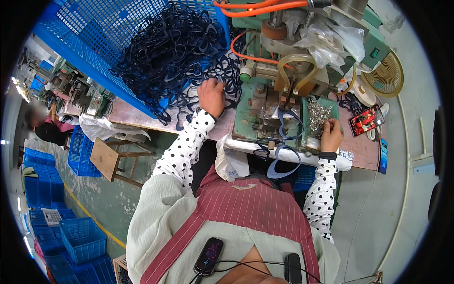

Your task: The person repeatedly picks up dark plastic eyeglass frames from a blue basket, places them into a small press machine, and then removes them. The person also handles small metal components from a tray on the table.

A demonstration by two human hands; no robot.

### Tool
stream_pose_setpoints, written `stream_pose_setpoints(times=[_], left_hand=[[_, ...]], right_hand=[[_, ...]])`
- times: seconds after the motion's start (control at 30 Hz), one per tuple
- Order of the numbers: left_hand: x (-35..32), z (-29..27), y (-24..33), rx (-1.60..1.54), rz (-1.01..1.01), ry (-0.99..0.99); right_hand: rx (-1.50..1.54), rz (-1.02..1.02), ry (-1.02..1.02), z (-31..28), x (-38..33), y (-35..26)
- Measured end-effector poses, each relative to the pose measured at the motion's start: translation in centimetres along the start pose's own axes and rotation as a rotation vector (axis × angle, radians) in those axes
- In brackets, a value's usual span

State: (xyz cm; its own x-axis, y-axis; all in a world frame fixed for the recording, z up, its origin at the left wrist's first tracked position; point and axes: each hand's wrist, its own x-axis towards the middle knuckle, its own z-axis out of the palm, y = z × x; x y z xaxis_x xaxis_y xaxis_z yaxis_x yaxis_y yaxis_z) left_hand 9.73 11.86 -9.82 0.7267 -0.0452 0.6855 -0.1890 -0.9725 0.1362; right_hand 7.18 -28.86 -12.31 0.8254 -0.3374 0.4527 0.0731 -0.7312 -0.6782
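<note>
My left hand [211, 98] reaches into a heap of dark blue glasses frames [175, 52] spilling from a tipped blue basket. Its fingers are curled among the frames; what they grip is hidden. At the right, my right hand [332, 136] is closed in a pinch beside a pile of small metal hinges or similar fittings [319, 117] on a green tray. Whatever lies between its fingertips is too small to make out. Between my hands a dark blue glasses frame [289, 125] sits at the green press machine [257, 102], and more frames [285, 161] hang below it over the bench's front edge.
The blue basket [78, 59] leans over the bench at the left. An orange hose [265, 9] crosses above. A phone [366, 120] and a small fan [385, 73] stand at the right. A wooden stool [106, 158], blue crates [82, 239] and another person [49, 125] are further left.
</note>
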Motion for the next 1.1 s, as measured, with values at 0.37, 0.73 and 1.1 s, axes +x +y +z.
stream_pose_setpoints(times=[0.37,0.73,1.1], left_hand=[[1.3,-1.7,-4.1,-0.069,-0.074,0.020],[1.5,-9.9,8.8,-0.465,0.531,0.277],[0.4,-9.4,14.8,-0.772,0.747,0.137]], right_hand=[[0.056,0.034,-0.021,-0.2,0.0,-0.7],[0.533,0.010,-0.195,-1.6,0.4,-9.8],[0.705,0.092,-0.368,-3.2,-1.7,-17.6]])
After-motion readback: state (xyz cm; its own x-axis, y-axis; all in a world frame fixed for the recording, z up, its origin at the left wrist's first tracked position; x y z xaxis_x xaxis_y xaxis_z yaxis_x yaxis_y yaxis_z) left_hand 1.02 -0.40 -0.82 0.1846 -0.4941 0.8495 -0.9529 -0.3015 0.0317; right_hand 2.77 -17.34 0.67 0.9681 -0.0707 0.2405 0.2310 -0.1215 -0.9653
